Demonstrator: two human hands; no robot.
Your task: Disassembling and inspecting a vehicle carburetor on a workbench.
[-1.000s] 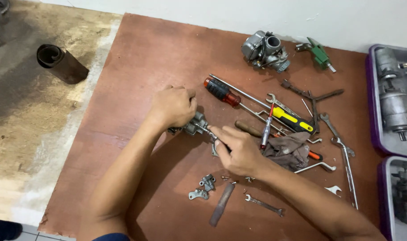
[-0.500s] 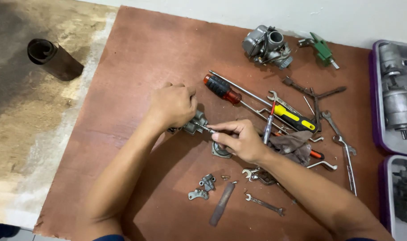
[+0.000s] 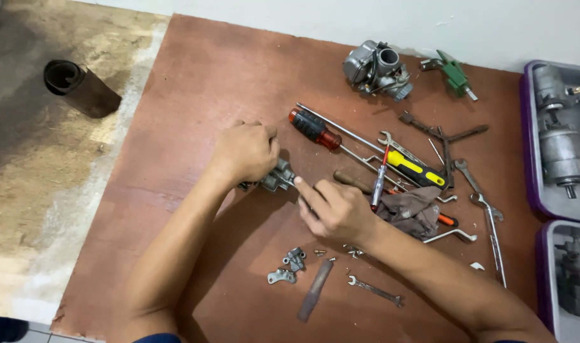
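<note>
Head view: I am looking down at a reddish-brown board [image 3: 195, 82] with both of my hands meeting near its middle. My left hand [image 3: 244, 152] is curling closed over a small grey metal part [image 3: 278, 178], pinning it against the board; only the part's right end is showing past my knuckles. My right hand [image 3: 336, 209] is sitting just to the right of it and a little nearer to me, fingers mostly folded, with thumb and forefinger pinching toward that exposed end. Whether something thin is between those fingertips, I cannot tell.

The part's long axis is running roughly left to right, so its open end is facing my right hand, which is touching or almost touching it. The left hand is covering the rest from above.

Around them, a red-handled screwdriver [image 3: 314, 127] is lying just beyond the part, a yellow-and-black screwdriver [image 3: 416, 169] further right, a grey rag [image 3: 412, 209] beside my right wrist, and small metal brackets [image 3: 289, 267] nearer to me. A carburettor [image 3: 377, 68] is standing well apart at the far edge.
</note>
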